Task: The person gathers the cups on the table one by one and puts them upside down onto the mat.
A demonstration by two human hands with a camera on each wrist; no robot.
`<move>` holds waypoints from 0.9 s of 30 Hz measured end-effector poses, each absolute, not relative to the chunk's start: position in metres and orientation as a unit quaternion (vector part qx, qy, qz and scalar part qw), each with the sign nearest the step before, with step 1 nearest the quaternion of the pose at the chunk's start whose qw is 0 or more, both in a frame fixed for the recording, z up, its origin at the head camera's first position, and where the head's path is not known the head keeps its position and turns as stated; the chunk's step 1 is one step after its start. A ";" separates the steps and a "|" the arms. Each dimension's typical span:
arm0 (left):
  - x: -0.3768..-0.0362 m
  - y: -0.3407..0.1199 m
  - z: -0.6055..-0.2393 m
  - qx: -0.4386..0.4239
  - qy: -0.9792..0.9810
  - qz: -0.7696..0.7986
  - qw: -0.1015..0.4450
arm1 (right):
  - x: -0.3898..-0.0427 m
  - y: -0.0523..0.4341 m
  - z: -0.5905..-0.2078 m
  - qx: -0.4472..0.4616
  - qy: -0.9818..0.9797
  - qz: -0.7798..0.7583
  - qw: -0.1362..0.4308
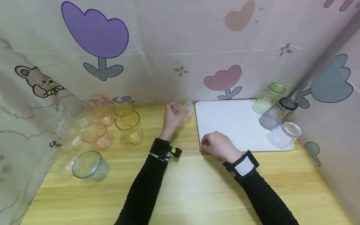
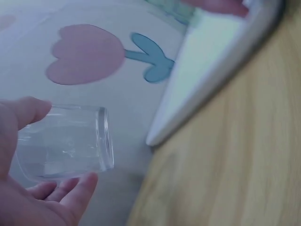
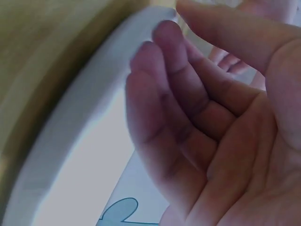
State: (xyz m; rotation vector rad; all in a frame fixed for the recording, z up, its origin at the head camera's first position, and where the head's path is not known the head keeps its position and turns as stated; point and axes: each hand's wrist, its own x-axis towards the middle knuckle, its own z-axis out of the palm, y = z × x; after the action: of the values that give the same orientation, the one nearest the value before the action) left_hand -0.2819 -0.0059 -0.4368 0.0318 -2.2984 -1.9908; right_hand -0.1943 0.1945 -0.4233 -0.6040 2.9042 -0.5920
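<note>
Right hand [image 1: 217, 145], frame centre: fingers loosely curled, holding nothing, resting at near-left edge of white tray [image 1: 230, 125].

Left hand [image 1: 172, 117], just above centre: fingers and thumb wrapped round clear glass [image 1: 182, 105], tilted, lifted near tray's far-left corner.

Judged progress: 3 glasses on tray's right side, green [image 1: 268, 97], grey [image 1: 278, 113], clear [image 1: 284, 135]; about 6 cups [image 1: 97, 125] left of frame wait on surface [image 1: 191, 187].

Room: tray's left and middle bare; curtain wall [image 1: 168, 47] close behind.

purple lettering on the cloth backdrop [image 1: 123, 99] behind the cups shows only the fragment "ce"; the rest is hidden. no other text, label or number can be read.
</note>
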 end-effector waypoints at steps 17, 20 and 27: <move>-0.258 -0.007 -0.405 -0.008 -0.503 -0.862 -0.065 | -0.215 0.164 -0.382 -0.143 0.839 -0.467 -0.239; -0.256 -0.007 -0.402 -0.022 -0.478 -0.874 -0.082 | -0.219 0.156 -0.373 -0.132 0.825 -0.494 -0.241; -0.254 -0.003 -0.402 -0.034 -0.398 -0.909 -0.115 | -0.224 0.148 -0.367 -0.133 0.815 -0.517 -0.225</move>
State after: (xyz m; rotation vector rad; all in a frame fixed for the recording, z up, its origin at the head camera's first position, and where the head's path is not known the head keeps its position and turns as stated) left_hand -0.2535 -0.0026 -0.4017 -0.1168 -1.3528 -3.0870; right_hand -0.2243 0.1481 -0.3671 -0.4891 3.0085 -1.9064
